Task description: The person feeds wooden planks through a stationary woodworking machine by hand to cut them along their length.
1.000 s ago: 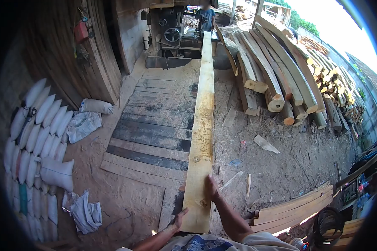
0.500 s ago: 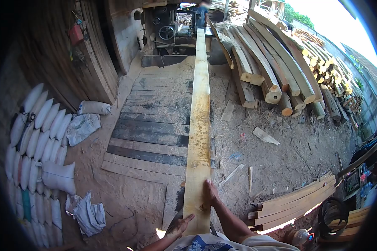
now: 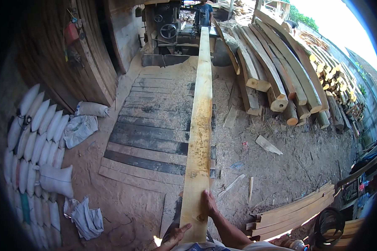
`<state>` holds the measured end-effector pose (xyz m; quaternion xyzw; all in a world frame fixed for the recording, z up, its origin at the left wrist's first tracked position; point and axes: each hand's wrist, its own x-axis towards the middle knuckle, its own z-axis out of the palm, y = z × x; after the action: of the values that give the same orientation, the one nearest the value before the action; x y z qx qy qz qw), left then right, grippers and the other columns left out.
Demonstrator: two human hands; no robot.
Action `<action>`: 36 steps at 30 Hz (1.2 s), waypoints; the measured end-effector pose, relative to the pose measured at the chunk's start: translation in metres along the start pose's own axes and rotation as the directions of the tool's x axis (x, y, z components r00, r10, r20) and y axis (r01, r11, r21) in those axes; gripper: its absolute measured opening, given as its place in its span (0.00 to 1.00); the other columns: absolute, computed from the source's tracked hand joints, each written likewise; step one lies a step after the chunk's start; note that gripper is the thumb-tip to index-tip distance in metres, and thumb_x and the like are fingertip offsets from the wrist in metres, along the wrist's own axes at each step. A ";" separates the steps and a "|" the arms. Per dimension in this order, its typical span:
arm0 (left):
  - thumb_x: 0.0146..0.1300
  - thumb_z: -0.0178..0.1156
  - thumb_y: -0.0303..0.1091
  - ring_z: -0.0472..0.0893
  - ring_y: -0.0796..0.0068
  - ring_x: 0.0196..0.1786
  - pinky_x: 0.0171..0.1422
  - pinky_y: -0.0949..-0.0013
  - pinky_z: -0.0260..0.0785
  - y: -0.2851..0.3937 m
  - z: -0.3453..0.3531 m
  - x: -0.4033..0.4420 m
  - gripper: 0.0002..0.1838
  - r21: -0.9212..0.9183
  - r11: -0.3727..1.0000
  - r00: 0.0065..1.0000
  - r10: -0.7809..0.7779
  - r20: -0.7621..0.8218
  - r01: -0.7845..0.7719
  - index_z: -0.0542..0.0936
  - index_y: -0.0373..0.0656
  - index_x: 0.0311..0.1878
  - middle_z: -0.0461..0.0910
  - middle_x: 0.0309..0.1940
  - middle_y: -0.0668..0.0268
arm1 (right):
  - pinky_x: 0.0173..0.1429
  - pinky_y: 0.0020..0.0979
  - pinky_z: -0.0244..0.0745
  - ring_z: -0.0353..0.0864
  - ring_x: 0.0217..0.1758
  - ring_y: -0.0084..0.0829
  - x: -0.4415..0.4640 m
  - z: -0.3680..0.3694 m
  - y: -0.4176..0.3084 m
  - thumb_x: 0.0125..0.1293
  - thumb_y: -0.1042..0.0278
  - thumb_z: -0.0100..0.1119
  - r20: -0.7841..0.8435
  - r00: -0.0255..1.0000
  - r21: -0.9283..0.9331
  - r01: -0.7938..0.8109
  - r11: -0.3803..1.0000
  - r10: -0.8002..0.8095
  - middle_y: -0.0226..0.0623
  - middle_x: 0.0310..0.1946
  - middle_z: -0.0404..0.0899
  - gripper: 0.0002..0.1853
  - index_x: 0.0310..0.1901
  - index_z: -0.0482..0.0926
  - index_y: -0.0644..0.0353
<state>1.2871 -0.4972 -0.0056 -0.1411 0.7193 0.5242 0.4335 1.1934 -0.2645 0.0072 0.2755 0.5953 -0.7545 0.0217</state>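
Note:
A long pale board [image 3: 200,125] with rough brown patches runs from my waist to a machine with a handwheel [image 3: 168,31] at the far end. My left hand [image 3: 178,234] is at the board's near left edge, its thumb lying on the top face and its other fingers hidden. On the right edge, a little farther forward, my right hand [image 3: 209,203] is pressed round the side of the board. Beyond the far end of the board stands a person in a blue shirt [image 3: 204,14].
Long squared logs [image 3: 276,67] lie at the right, with a stack of cut logs [image 3: 335,79] behind. White sacks [image 3: 37,146] are piled at the left. Planks [image 3: 295,209] lie at the lower right. Dark floor boards [image 3: 151,134] lie left of the board.
The board and both hands have come nearer to my body. The view has shifted slightly, and the far person shows more fully than half a second ago.

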 end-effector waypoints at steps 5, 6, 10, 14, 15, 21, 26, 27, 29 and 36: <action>0.66 0.63 0.54 0.79 0.63 0.58 0.65 0.61 0.68 0.048 -0.012 0.009 0.33 0.064 0.998 0.999 -0.029 0.045 0.026 0.75 0.40 0.65 0.82 0.56 0.57 | 0.66 0.31 0.66 0.71 0.60 0.28 0.038 0.000 0.001 0.79 0.45 0.43 -0.002 1.000 0.023 -0.002 1.000 0.002 0.39 0.60 0.75 0.31 0.71 0.65 0.62; 0.66 0.63 0.54 0.79 0.63 0.58 0.65 0.62 0.68 0.058 -0.014 0.012 0.32 0.052 0.998 0.999 -0.028 0.045 0.025 0.75 0.40 0.65 0.82 0.56 0.57 | 0.66 0.31 0.66 0.71 0.60 0.28 0.046 0.001 -0.002 0.79 0.45 0.43 -0.006 1.000 0.020 0.004 1.000 -0.004 0.39 0.61 0.75 0.31 0.71 0.65 0.62; 0.64 0.64 0.56 0.79 0.63 0.58 0.64 0.62 0.69 0.090 -0.019 0.032 0.34 -0.054 0.998 0.999 0.024 0.033 -0.023 0.77 0.39 0.63 0.82 0.55 0.57 | 0.66 0.31 0.65 0.71 0.60 0.28 0.073 0.008 -0.034 0.79 0.45 0.44 -0.019 0.997 -0.019 -0.069 0.997 0.068 0.38 0.61 0.74 0.31 0.71 0.66 0.62; 0.63 0.66 0.56 0.80 0.65 0.57 0.64 0.63 0.69 0.129 -0.024 0.058 0.34 -0.119 0.992 0.999 0.042 0.021 -0.039 0.78 0.39 0.63 0.83 0.55 0.58 | 0.67 0.31 0.65 0.71 0.61 0.28 0.114 0.012 -0.051 0.79 0.45 0.44 -0.022 0.999 0.007 -0.047 0.999 0.047 0.38 0.61 0.74 0.31 0.70 0.66 0.63; 0.66 0.65 0.53 0.80 0.65 0.57 0.64 0.64 0.69 0.143 -0.023 0.062 0.32 -0.132 0.991 0.999 0.033 0.031 -0.029 0.76 0.38 0.64 0.82 0.55 0.59 | 0.67 0.31 0.65 0.71 0.61 0.28 0.126 0.011 -0.054 0.79 0.46 0.44 -0.032 0.999 -0.002 -0.036 0.999 0.036 0.38 0.61 0.74 0.31 0.70 0.66 0.63; 0.62 0.69 0.53 0.82 0.67 0.53 0.60 0.65 0.72 0.178 -0.030 0.120 0.30 -0.105 0.994 1.000 -0.006 0.019 0.008 0.80 0.41 0.60 0.84 0.52 0.61 | 0.67 0.31 0.64 0.70 0.62 0.27 0.190 0.010 -0.074 0.79 0.47 0.44 -0.040 0.999 0.006 0.001 1.000 0.000 0.37 0.62 0.74 0.28 0.71 0.66 0.59; 0.60 0.70 0.54 0.82 0.69 0.50 0.57 0.65 0.73 0.203 -0.033 0.169 0.29 -0.074 0.997 0.999 0.014 -0.036 -0.016 0.82 0.41 0.57 0.85 0.48 0.62 | 0.66 0.31 0.65 0.71 0.61 0.28 0.237 0.013 -0.111 0.78 0.44 0.44 -0.069 0.996 -0.068 -0.068 0.995 0.063 0.37 0.60 0.75 0.31 0.71 0.66 0.60; 0.60 0.70 0.54 0.82 0.69 0.49 0.57 0.65 0.73 0.212 -0.034 0.178 0.29 -0.068 0.997 0.998 0.041 -0.048 -0.044 0.82 0.41 0.57 0.85 0.48 0.62 | 0.66 0.31 0.65 0.71 0.60 0.28 0.245 0.016 -0.125 0.78 0.43 0.44 -0.083 0.992 -0.092 -0.107 0.990 0.099 0.38 0.60 0.75 0.31 0.71 0.66 0.60; 0.60 0.70 0.54 0.83 0.69 0.49 0.57 0.65 0.73 0.234 -0.037 0.195 0.29 -0.082 0.995 0.997 0.056 -0.061 -0.061 0.82 0.41 0.56 0.85 0.48 0.61 | 0.65 0.31 0.65 0.71 0.60 0.28 0.272 0.015 -0.132 0.78 0.42 0.44 -0.089 0.992 -0.124 -0.100 0.987 0.089 0.38 0.59 0.76 0.32 0.70 0.66 0.61; 0.56 0.70 0.60 0.84 0.66 0.50 0.57 0.64 0.74 0.342 -0.051 0.262 0.32 -0.100 0.995 0.996 0.011 -0.090 -0.020 0.84 0.44 0.54 0.87 0.47 0.62 | 0.65 0.31 0.66 0.71 0.59 0.27 0.373 0.027 -0.211 0.78 0.43 0.44 -0.015 1.000 -0.012 -0.007 1.000 0.007 0.37 0.58 0.76 0.32 0.71 0.66 0.60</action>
<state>0.8845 -0.3356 0.0124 -0.1805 0.7115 0.5565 0.3892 0.7910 -0.1173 0.0336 0.2830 0.5990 -0.7487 0.0214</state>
